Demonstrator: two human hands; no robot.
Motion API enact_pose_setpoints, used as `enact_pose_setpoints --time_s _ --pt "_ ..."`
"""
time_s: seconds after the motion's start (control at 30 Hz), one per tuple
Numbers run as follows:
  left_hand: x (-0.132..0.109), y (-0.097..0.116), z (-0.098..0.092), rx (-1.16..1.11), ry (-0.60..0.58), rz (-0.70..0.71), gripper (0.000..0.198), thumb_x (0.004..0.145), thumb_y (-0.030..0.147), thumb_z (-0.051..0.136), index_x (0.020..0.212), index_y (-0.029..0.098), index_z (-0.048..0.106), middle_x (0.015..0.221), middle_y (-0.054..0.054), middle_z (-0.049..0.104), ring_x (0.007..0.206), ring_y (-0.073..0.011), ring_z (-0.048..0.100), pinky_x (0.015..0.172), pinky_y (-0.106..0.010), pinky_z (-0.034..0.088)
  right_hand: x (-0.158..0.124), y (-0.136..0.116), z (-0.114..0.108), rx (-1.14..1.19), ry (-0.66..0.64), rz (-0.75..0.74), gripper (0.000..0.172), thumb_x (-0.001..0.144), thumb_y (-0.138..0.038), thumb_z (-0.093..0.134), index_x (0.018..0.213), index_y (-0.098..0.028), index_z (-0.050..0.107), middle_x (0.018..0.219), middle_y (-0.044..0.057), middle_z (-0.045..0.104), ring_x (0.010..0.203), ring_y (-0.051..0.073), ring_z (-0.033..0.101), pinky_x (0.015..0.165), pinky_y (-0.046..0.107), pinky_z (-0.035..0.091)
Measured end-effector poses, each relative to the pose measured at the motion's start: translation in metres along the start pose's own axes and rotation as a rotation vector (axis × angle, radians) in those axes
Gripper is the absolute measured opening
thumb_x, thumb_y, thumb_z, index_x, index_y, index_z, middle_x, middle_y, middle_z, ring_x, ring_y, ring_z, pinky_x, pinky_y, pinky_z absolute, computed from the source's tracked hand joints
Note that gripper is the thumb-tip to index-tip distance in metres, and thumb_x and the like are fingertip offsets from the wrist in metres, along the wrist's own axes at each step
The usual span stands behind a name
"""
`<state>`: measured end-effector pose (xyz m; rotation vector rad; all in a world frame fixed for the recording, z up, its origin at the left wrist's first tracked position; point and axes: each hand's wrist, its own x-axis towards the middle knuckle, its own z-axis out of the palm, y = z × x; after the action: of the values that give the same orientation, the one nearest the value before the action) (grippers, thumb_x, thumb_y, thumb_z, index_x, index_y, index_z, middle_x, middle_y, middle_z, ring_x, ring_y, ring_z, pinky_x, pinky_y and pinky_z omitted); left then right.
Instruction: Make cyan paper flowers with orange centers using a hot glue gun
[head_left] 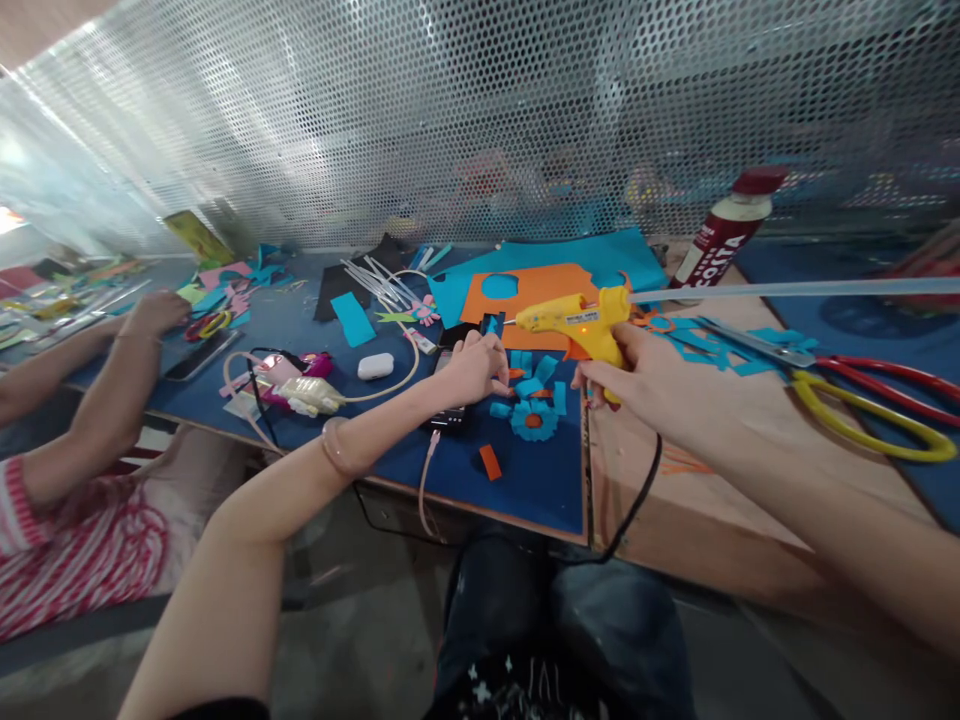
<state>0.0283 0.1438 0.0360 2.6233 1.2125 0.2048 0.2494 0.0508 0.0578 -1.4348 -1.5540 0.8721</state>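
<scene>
My right hand [651,380] grips a yellow hot glue gun [579,322], its nozzle pointing left and a long clear glue stick [787,289] running out the back. My left hand [475,366] is closed in a pinch on a small blue paper strip [491,324] held right at the nozzle tip. Below them on the blue mat lie a blue paper flower with an orange centre [533,420], loose blue strips [529,385] and an orange scrap [490,461]. The gun's black cord [637,500] hangs off the table edge.
Orange [551,285] and blue [600,255] paper sheets lie behind. Large yellow and red scissors [870,400] and a bottle [726,235] are at right. A phone [448,415], white case [375,366] and cables sit left. Another person's arms [112,380] work at far left. Perforated metal screen [480,120] backs the table.
</scene>
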Motion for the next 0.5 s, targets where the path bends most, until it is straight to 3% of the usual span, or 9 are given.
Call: enact_pose_setpoints --time_s 0.07,0.2,0.33,0.5 --pt "-0.002 0.002 -0.006 -0.021 -0.037 -0.007 0.019 0.074 0.033 0.08 0.074 0.017 0.071 0.108 -0.009 0.066 0.109 -0.0316 0.05 0.091 -0.043 0.037 0.0 0.0 -0.001 -0.006 -0.009 -0.015 0.011 0.077 -0.023 0.059 0.085 -0.023 0.052 0.073 0.001 0.069 0.05 0.016 0.061 0.043 0.029 0.044" --pt "-0.012 -0.001 -0.019 -0.095 -0.081 -0.009 0.019 0.081 0.035 0.071 0.086 0.017 0.067 0.086 -0.004 0.069 0.086 -0.021 0.062 0.079 -0.032 0.041 0.0 -0.002 -0.003 0.017 -0.03 -0.024 0.01 0.08 -0.025 0.059 0.088 -0.023 0.054 0.077 0.003 0.069 0.052 0.016 0.061 0.044 0.029 0.046" --pt "-0.029 -0.011 -0.036 -0.318 0.01 -0.018 0.028 0.081 0.032 0.07 0.103 0.016 0.063 0.082 -0.003 0.067 0.074 -0.0164 0.061 0.064 -0.026 0.043 -0.001 -0.006 -0.004 0.024 -0.03 -0.031 0.009 0.08 -0.026 0.06 0.084 -0.023 0.052 0.074 0.002 0.067 0.053 0.016 0.06 0.046 0.029 0.047" --pt "-0.062 -0.021 -0.044 -0.556 0.068 -0.036 0.037 0.086 0.029 0.064 0.122 0.02 0.064 0.086 -0.003 0.068 0.073 -0.0144 0.062 0.065 -0.026 0.046 -0.005 -0.011 -0.005 0.072 -0.047 -0.051 0.013 0.079 -0.025 0.062 0.091 -0.023 0.057 0.079 0.002 0.068 0.061 0.018 0.063 0.055 0.033 0.051"
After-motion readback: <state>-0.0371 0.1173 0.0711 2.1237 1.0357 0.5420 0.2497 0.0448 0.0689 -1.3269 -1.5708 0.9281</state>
